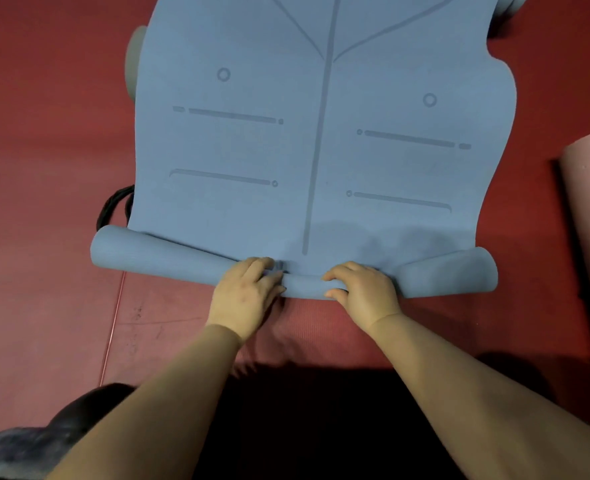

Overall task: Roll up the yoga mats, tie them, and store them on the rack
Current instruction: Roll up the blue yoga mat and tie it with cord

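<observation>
Both hands, left hand [246, 292] and right hand [359, 289], curl around the blue mat's roll [169, 254], whose long axis runs left-right; the unrolled mat stretches far.

Single head-worn wide-angle view, looking forward and steeply down from above the person's forearms. The near, rolled end of the blue rubber yoga mat [321, 150] fills the frame's centre at close range; the dark red padded floor [44, 150] borders it on both sides.
</observation>
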`<act>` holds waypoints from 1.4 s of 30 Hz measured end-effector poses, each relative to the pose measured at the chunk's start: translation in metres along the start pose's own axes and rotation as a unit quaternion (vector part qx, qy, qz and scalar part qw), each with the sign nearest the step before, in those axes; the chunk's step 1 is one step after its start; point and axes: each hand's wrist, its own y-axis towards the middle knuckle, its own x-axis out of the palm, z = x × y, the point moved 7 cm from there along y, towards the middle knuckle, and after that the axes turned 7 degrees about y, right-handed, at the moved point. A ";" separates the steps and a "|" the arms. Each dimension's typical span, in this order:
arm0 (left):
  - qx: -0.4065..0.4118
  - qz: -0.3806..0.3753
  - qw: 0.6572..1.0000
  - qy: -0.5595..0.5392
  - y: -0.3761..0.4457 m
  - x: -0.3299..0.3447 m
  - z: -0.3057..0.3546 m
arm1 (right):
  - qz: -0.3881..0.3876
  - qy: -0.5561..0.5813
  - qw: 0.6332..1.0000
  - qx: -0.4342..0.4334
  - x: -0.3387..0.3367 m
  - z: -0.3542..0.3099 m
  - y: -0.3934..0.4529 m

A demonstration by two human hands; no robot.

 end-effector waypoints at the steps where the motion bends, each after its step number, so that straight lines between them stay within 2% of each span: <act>1: -0.007 0.017 1.000 0.003 -0.004 0.002 0.002 | -0.015 0.004 1.000 0.007 -0.001 0.002 0.004; 6: -0.023 -0.031 0.999 0.001 0.005 0.008 0.000 | -0.019 0.012 0.999 0.025 -0.002 0.002 0.007; 12: -0.092 -0.164 0.982 -0.026 0.043 0.011 -0.018 | 0.114 -0.047 0.990 -0.065 -0.007 -0.016 -0.009; 16: -0.094 -0.204 0.974 -0.036 0.056 0.015 -0.021 | 0.088 -0.077 0.990 -0.076 0.001 -0.014 -0.008; 18: -0.099 -0.180 0.978 -0.044 0.056 0.013 -0.021 | 0.069 -0.060 0.994 -0.062 -0.002 -0.009 0.003; 20: -0.052 -0.064 0.996 -0.019 0.051 -0.003 -0.013 | 0.037 -0.031 0.998 -0.027 -0.008 -0.005 0.016; 23: 0.001 0.022 1.000 0.012 0.024 -0.002 -0.004 | -0.039 0.022 0.999 0.024 -0.015 0.005 0.033; 25: 0.011 0.022 1.000 0.008 0.019 0.004 -0.003 | -0.073 0.054 0.995 0.047 -0.017 0.008 0.041; 27: 0.012 -0.002 1.000 -0.005 0.026 0.004 -0.006 | -0.063 0.074 0.994 0.054 -0.018 0.009 0.040; 30: 0.000 -0.047 0.999 -0.024 0.043 0.000 -0.012 | 0.026 0.044 0.999 0.009 -0.020 0.004 0.029; 33: -0.048 -0.072 0.994 -0.070 0.056 -0.002 -0.021 | 0.169 0.009 0.985 -0.038 -0.022 0.000 0.009; 35: -0.061 -0.110 0.988 -0.093 0.062 0.006 -0.026 | 0.206 0.012 0.978 -0.042 -0.020 0.002 0.002; 39: -0.053 -0.153 0.981 -0.103 0.075 0.010 -0.030 | 0.164 -0.042 0.984 -0.058 -0.017 0.002 0.015; 41: -0.049 -0.115 0.988 -0.094 0.076 0.004 -0.028 | 0.136 -0.038 0.988 -0.055 -0.022 0.004 0.027; 42: -0.036 -0.059 0.995 -0.074 0.074 -0.003 -0.025 | 0.120 -0.026 0.991 -0.046 -0.024 0.005 0.032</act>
